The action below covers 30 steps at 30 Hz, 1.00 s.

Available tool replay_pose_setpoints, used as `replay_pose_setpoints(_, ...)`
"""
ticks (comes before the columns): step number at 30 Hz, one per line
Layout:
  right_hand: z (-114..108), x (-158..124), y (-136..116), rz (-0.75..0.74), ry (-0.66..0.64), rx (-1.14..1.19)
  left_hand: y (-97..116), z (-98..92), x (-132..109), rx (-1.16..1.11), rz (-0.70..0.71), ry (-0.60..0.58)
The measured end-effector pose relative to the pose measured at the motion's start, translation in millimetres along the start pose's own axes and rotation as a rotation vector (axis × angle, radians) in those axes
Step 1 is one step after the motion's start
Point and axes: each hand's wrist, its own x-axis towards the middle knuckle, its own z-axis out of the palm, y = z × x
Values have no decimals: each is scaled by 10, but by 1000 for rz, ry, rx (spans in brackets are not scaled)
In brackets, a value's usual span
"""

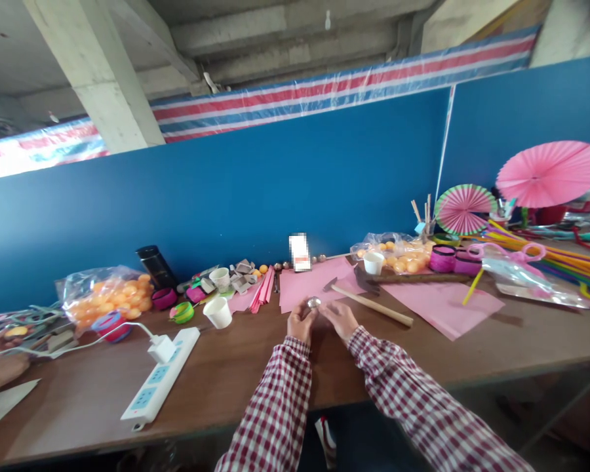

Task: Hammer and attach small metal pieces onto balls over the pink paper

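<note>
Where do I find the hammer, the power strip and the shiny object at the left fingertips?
Hammer (370, 303), head view: wooden handle.
Power strip (159, 375), head view: socket face.
Shiny object (313, 302), head view: visible middle.

– Where could the left hand (301, 322) pass?
– Leftward over bare tabletop (226, 367), until the power strip (164, 372)
– And the right hand (343, 320)?
– Rightward, this side of the hammer (370, 302), which slants across the way forward
</note>
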Motion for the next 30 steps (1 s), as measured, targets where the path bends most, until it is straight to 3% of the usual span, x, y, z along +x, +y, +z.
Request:
replay_pose_setpoints(13, 0, -5, -13, 2, -11, -21, -66, -28, 35, -77, -23, 18)
replay_pose_setpoints(30, -21, 11, 30, -2, -36, -22, -2, 5, 3, -66, -27, 4)
